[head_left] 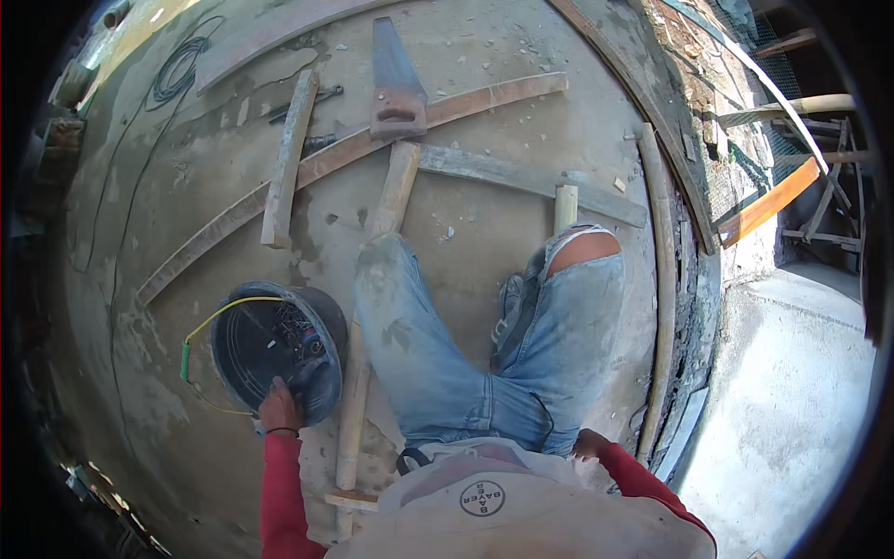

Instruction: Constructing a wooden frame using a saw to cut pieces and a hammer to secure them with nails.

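My left hand (pixel 277 408) grips the near rim of a dark plastic bucket (pixel 240 359), which has a yellow handle with a green grip and holds nails and small items I cannot make out. My right hand (pixel 590 444) is low beside my right hip, partly hidden, its fingers unclear. Between my legs and the bucket runs a pale pole (pixel 358 424). Beyond my knees a handsaw (pixel 398 79) with a worn reddish handle lies across a long wooden board (pixel 335 158). A short batten (pixel 284 177) lies left of it, and a grey plank (pixel 494 177) to the right.
A coiled dark cable (pixel 172 74) lies at the upper left. A long pole (pixel 663 279) and a weathered plank (pixel 633 93) run along the right edge of the concrete floor (pixel 158 335). Beyond are an orange board (pixel 768 200), wooden framing and a sunlit concrete slab (pixel 773 391).
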### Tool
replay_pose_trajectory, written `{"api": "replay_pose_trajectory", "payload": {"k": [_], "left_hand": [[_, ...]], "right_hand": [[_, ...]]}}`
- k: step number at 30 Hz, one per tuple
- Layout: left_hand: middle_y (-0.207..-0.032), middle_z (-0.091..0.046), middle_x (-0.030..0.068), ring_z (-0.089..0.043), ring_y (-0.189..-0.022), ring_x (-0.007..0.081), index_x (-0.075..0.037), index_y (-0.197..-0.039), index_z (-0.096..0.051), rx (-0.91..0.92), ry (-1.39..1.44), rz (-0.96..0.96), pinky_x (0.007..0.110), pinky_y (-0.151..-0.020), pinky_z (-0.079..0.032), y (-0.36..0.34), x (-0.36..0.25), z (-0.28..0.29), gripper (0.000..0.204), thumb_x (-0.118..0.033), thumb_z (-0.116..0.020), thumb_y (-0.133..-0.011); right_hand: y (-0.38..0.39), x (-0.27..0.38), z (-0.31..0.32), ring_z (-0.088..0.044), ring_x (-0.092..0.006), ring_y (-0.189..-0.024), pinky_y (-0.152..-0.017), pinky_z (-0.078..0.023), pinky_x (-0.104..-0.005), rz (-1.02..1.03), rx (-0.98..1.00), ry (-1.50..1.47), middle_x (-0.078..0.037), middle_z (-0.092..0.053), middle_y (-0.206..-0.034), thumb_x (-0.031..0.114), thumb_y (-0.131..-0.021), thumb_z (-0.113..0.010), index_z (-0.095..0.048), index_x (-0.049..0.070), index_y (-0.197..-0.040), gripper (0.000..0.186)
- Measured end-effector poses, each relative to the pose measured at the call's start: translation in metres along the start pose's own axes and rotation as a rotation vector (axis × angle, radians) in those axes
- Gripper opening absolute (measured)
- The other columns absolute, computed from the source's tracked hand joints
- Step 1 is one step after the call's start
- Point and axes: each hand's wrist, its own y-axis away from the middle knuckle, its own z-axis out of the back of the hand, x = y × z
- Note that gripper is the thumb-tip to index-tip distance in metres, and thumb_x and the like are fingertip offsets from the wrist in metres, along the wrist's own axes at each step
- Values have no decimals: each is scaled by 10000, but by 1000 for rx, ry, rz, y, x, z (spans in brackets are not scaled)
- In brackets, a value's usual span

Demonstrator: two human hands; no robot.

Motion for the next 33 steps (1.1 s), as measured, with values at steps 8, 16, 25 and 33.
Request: {"api": "replay_pose_trajectory", "payload": {"k": [8, 16, 25, 33], "left_hand": [[-851, -673, 215, -627, -640, 311, 14, -1025, -539, -100, 362, 223, 376, -560, -475, 93, 33, 166, 301, -253, -661, -962], [-881, -685, 179, -538, -570, 107, -124, -888, -327, -11, 1616, -406, 229, -514, -444, 13, -150, 228, 336, -234, -622, -1006], [-899, -695, 78, -626, -681, 109, 14, -974, -554, 501, 1653, -1074, 254, -613, -493, -51, -461, 186, 244, -221, -584, -1031], [-907, -667, 37, -632, -733, 124, -50, -1038, -604, 229, 1237, -702, 303, -608, -484, -205, -494, 71, 344, -333, -409, -1045]], "right_hand": [[83, 133, 47, -611, -118, -567, -482, -476, -267, 588, -770, -394, -48, -620, -675, 257, -1012, -574, -586, 28, -784, 323], [162, 261, 85, -549, -75, -712, -666, -457, -243, 1133, -904, -697, 6, -576, -737, 338, -1071, -514, -658, 18, -864, 407], [200, 395, 114, -667, -160, -763, -700, -570, -289, 1553, -335, -916, -104, -666, -910, 337, -1020, -586, -620, 8, -1048, 332], [98, 296, 180, -479, -106, -448, -431, -421, -294, 910, -986, -821, -1, -533, -642, 281, -940, -690, -563, 64, -820, 279]]}}
